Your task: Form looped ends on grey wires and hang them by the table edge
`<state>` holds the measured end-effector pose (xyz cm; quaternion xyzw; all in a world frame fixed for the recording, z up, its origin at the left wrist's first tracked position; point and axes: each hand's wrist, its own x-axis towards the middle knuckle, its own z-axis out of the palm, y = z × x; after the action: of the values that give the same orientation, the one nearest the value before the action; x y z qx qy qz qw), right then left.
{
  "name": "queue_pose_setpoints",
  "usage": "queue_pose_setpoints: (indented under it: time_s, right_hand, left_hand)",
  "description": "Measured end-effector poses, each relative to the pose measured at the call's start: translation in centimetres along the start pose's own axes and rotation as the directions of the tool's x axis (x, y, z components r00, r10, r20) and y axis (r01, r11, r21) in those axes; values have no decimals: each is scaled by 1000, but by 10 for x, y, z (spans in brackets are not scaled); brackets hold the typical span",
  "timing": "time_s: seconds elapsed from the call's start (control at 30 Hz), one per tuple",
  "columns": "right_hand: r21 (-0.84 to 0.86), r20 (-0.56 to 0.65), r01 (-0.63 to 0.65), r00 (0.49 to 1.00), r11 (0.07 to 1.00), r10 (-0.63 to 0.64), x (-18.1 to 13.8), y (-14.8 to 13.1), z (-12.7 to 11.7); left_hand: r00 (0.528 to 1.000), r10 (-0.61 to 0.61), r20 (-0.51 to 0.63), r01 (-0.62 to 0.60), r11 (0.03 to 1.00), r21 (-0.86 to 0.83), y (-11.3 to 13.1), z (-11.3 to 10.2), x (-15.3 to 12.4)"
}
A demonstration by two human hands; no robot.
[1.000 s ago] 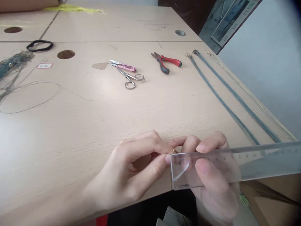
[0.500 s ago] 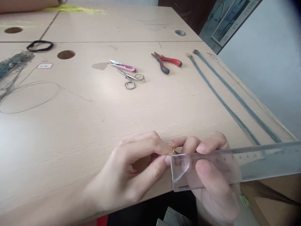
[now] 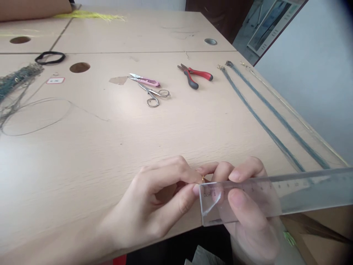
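Observation:
My left hand (image 3: 157, 200) rests at the table's near edge, thumb and forefinger pinched on a tiny gold ring (image 3: 203, 179). My right hand (image 3: 248, 206) is just beside it, thumb and fingers closed on a clear plastic ruler (image 3: 275, 197) that stretches away to the right, its zero end meeting the ring. Both hands touch at the fingertips above the wooden table (image 3: 165, 125).
Further back lie small steel scissors (image 3: 153, 96), pink thread snips (image 3: 145, 79) and red-handled pliers (image 3: 194, 74). Long dark strands (image 3: 264, 117) run along the right edge. A thin thread loop (image 3: 35, 116), a tangled dark bundle (image 3: 15, 77) and a black band (image 3: 50, 57) sit at left.
The view has tipped slightly, so everything on the table sits a little lower in the picture. Hands, ring and ruler keep the same hold and place.

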<state>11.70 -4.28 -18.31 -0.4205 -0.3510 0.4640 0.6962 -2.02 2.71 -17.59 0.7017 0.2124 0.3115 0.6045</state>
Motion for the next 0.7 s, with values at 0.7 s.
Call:
queue_pose_setpoints:
  time_s: [0.7]
  right_hand:
    - [-946, 55, -49, 950, 319, 308, 58, -60, -48]
  left_hand:
    - [920, -287, -268, 282, 958, -58, 1, -11, 12]
